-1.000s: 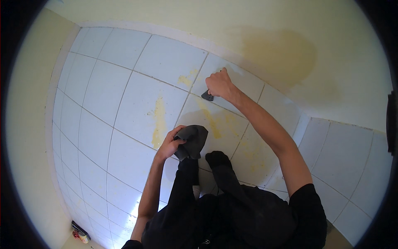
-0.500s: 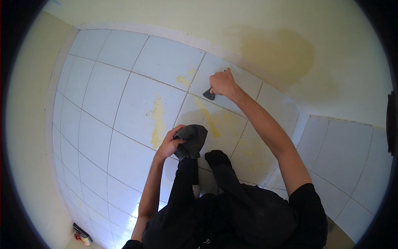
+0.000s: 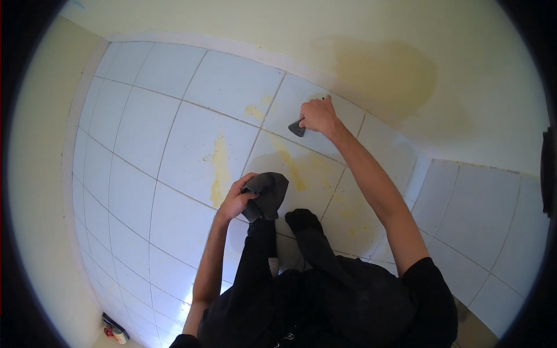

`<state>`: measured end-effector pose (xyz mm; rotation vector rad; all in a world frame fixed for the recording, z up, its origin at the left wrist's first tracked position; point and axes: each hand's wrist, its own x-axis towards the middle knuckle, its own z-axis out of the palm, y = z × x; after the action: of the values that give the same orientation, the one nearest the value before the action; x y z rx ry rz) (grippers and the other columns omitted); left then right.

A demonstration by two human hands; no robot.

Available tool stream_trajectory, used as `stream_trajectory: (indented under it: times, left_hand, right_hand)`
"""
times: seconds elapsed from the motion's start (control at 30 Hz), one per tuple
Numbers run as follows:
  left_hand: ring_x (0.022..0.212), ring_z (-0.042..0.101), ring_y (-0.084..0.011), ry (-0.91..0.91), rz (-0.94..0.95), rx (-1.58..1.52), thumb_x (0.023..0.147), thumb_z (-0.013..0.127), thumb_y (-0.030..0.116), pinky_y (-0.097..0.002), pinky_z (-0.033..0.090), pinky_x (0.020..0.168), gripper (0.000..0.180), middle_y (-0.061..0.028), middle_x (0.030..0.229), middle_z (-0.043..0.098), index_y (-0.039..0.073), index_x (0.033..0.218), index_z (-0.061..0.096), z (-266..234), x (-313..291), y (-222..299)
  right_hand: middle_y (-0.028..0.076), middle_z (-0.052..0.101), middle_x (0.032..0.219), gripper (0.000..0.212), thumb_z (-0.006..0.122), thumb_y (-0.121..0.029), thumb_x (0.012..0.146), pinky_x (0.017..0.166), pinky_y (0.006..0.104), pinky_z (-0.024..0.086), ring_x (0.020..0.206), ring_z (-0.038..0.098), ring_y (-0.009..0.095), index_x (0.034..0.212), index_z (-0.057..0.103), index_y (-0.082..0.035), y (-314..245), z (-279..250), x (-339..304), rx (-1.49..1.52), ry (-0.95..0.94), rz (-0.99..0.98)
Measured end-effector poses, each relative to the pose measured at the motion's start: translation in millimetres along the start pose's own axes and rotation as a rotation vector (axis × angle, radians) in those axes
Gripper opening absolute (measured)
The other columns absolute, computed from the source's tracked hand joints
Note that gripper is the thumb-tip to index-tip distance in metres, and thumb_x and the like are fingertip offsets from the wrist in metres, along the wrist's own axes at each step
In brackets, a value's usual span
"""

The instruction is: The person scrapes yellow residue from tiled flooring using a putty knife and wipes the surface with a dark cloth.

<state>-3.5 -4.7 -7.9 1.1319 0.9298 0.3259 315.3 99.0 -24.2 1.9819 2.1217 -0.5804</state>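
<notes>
My right hand [image 3: 318, 115] is closed round the handle of a dark scraper [image 3: 297, 128], whose flared blade points down and left over the white tiled floor [image 3: 174, 139]. Whether the blade touches the tile I cannot tell. A dark grey cloth [image 3: 267, 194] hangs bunched in my left hand [image 3: 237, 199], just above my feet. Yellow smears [image 3: 220, 168] mark the tiles left of the scraper. More yellow streaks [image 3: 292, 165] run below it, between the two hands.
A pale wall [image 3: 383, 64] with my shadow on it rises beyond the right hand. My black-socked foot [image 3: 303, 220] rests on the tiles near the cloth. At the lower left corner lie a black item and a small can [image 3: 119, 336]. A dark object [image 3: 548, 174] edges the far right.
My right hand has shifted slightly right with the scraper, whose blade has turned a little. The left hand and cloth have barely moved.
</notes>
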Motion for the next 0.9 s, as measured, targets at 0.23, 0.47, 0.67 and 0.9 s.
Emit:
stream_trajectory:
  times: [0.23, 0.47, 0.67, 0.9]
  left_hand:
    - [0.104, 0.055, -0.0171, -0.008, -0.009, -0.01, 0.073, 0.053, -0.001, -0.0285, 0.04, 0.094, 0.044, -0.0076, 0.107, 0.062, 0.001, 0.117, 0.055, -0.9, 0.0, -2.0]
    - [0.104, 0.055, -0.0174, 0.009, -0.005, 0.006, 0.073, 0.053, -0.001, -0.0288, 0.041, 0.094, 0.044, -0.0078, 0.106, 0.062, 0.001, 0.116, 0.056, 0.7, -1.8, 2.3]
    - [0.105, 0.056, -0.0181, 0.004, -0.001, 0.044, 0.072, 0.053, -0.001, -0.0295, 0.041, 0.094, 0.044, -0.0084, 0.107, 0.062, 0.002, 0.117, 0.056, 0.5, -0.5, 4.6]
    - [0.105, 0.056, -0.0182, 0.015, -0.013, 0.036, 0.072, 0.054, 0.0, -0.0297, 0.041, 0.094, 0.045, -0.0084, 0.106, 0.062, 0.002, 0.117, 0.056, 1.3, -2.6, 8.3]
  right_hand:
    - [0.006, 0.07, 0.076, 0.017, 0.079, -0.033, 0.069, 0.079, 0.0472, 0.037, 0.083, 0.066, 0.023, 0.078, 0.074, -0.02, 2.0, 2.1, -9.3, 0.001, -0.048, -0.015]
    - [0.006, 0.07, 0.077, 0.016, 0.079, -0.033, 0.069, 0.088, 0.0518, 0.037, 0.081, 0.066, 0.024, 0.077, 0.075, -0.02, 13.0, 0.5, -13.5, -0.019, -0.038, -0.045]
    - [0.006, 0.07, 0.076, 0.015, 0.078, -0.032, 0.068, 0.084, 0.0508, 0.038, 0.08, 0.066, 0.024, 0.078, 0.075, -0.021, 14.4, 4.5, -14.6, 0.0, -0.021, -0.063]
    - [0.006, 0.07, 0.077, 0.016, 0.077, -0.034, 0.07, 0.084, 0.0515, 0.038, 0.081, 0.066, 0.024, 0.079, 0.075, -0.02, 19.4, 2.3, -11.5, 0.104, 0.091, 0.102]
